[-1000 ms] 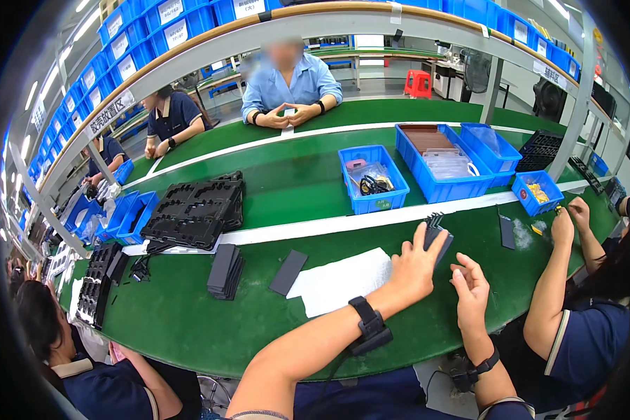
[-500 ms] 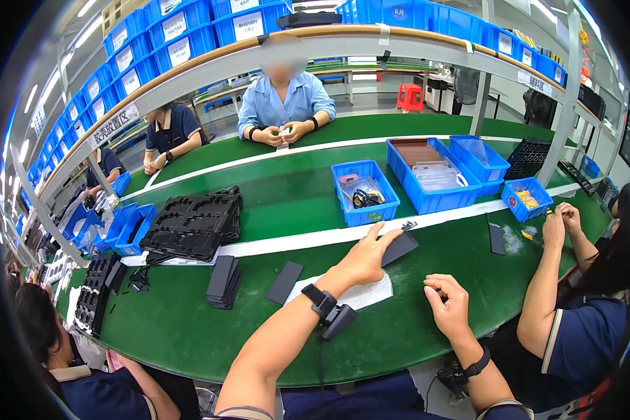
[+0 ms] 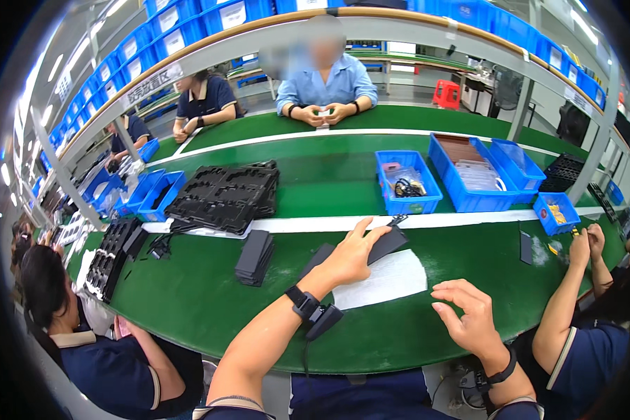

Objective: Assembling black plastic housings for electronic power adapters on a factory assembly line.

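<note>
My left hand (image 3: 355,256) reaches over a dark grey rectangular panel (image 3: 390,242), gripping it from above, its forefinger stretched toward the far edge. At the panel's far end shows a small black jagged piece (image 3: 398,220), too small to name. Under and beside them lies a white sheet (image 3: 388,282). Another dark panel (image 3: 318,260) rests to the left, partly covered by my left hand and wrist. My right hand (image 3: 467,316) hovers over the green table to the right of the sheet, fingers curved, thumb apart, holding nothing.
A stack of dark panels (image 3: 255,258) stands left, with black moulded trays (image 3: 224,197) behind. Blue bins (image 3: 408,183) holding cables and plates line the far side. Beside me on the right, a co-worker's hands (image 3: 586,245) handle a small yellow piece. A steel shelf frame crosses above.
My left hand has moved left and slightly nearer over the table, and the dark panel has come with it. My right hand stays empty. The whole view has shifted.
</note>
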Demonstrator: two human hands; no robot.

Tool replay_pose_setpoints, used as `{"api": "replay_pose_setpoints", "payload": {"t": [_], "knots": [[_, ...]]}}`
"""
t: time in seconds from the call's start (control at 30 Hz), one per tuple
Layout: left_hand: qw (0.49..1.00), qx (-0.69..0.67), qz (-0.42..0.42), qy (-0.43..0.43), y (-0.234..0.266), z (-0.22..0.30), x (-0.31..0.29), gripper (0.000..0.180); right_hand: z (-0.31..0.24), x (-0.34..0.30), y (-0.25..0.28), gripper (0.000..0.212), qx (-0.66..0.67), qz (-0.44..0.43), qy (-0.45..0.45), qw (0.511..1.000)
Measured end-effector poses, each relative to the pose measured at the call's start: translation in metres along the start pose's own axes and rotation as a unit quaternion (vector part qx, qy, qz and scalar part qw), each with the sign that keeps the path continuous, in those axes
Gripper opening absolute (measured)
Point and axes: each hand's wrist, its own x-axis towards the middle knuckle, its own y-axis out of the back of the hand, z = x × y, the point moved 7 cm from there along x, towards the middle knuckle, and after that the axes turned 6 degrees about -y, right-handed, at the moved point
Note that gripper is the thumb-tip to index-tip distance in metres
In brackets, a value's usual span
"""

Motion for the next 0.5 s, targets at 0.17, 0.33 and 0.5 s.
{"api": "replay_pose_setpoints", "payload": {"t": [0.17, 0.33, 0.5], "knots": [[1.000, -0.011, 0.003, 0.009, 0.022, 0.004, -0.019, 0.093, -0.023, 0.056, -0.023, 0.015, -0.027, -0.023, 0.099, 0.994], [0.996, 0.003, -0.008, 0.087, 0.047, -0.008, -0.039, 0.094, 0.034, 0.092, -0.053, 0.013, 0.045, 0.073, 0.040, 0.996], [0.981, 0.093, -0.007, 0.171, 0.035, -0.033, -0.062, 0.092, 0.062, 0.077, -0.079, 0.014, 0.023, 0.120, 0.100, 0.987]]}}
